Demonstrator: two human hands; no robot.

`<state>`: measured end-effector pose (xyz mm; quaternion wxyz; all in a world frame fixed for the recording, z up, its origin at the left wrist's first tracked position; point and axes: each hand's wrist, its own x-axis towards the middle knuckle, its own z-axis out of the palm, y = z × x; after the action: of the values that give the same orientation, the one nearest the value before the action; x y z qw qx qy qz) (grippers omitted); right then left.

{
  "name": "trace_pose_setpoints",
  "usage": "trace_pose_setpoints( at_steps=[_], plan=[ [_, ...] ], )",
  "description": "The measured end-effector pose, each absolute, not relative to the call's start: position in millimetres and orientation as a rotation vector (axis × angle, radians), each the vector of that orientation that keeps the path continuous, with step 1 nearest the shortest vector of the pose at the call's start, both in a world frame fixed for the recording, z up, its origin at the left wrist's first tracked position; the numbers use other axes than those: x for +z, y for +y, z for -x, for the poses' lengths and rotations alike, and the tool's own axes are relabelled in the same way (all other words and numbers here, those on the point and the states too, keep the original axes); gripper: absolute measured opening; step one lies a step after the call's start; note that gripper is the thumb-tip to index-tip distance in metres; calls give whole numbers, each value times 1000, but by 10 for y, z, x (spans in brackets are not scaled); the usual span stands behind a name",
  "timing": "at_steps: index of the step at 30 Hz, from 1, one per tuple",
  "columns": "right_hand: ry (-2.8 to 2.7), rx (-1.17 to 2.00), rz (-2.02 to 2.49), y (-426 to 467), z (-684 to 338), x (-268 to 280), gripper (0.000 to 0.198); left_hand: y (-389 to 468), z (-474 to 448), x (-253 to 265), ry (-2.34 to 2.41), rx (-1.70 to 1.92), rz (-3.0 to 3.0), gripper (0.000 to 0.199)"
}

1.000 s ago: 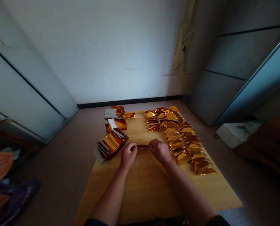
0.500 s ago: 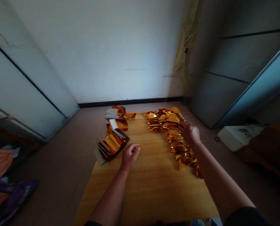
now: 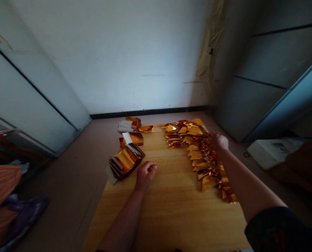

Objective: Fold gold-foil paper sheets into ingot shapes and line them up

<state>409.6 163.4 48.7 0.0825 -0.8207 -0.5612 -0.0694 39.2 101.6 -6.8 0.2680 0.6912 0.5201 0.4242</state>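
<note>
Along the right side of the counter (image 3: 166, 203), folded gold papers (image 3: 196, 154) lie overlapping in slanting rows, and the right hand (image 3: 219, 141) is over at their outer edge, towards the far end. Its fingers point in at the row; from where I stand I cannot tell whether they pinch a piece or merely touch one. The left hand (image 3: 146, 172) waits near the middle, loosely curled, no paper showing in it, just beside the thick stack of gold sheets (image 3: 126, 159). Beyond that stack sit a smaller bundle (image 3: 135, 139) and a white-and-gold roll (image 3: 129, 125). The outer row, I'd judge, calls for a light touch: bring the fingertips down from above, handle one piece by its edge, and match its slant to the neighbours so the overlap stays even. Pressing hard would probably flatten the folds, and a sideways sweep could send thin, slippery pieces over the edge. The right forearm crosses above the near end of the row, so keeping it and the dark sleeve (image 3: 266, 225) lifted seems wise. The left hand does well to rest clear of the loose sheets.
</note>
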Motion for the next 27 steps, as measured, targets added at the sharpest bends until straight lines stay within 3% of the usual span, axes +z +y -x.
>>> trace_pose_setpoints(
  at_steps=[12, 18, 22, 27],
  plan=[
    [-1604, -164, 2446, 1552, -4057, 625, 25, 1007, -389, -55, 1392, 1147, -1883, 18],
    [-1578, -346, 2043, 1349, -3671, 738, 20, 1023, -388, -95, 1379, 1161, -1897, 18],
    [-1855, -71, 1622, 1101, -2964, 584, 19, 1037, -395, -130, 1370, 1196, -1907, 16],
    [-2020, 299, 1422, 966, -2172, 231, 24, 1045, -383, -161, 1426, 1321, -1955, 14]
  ],
)
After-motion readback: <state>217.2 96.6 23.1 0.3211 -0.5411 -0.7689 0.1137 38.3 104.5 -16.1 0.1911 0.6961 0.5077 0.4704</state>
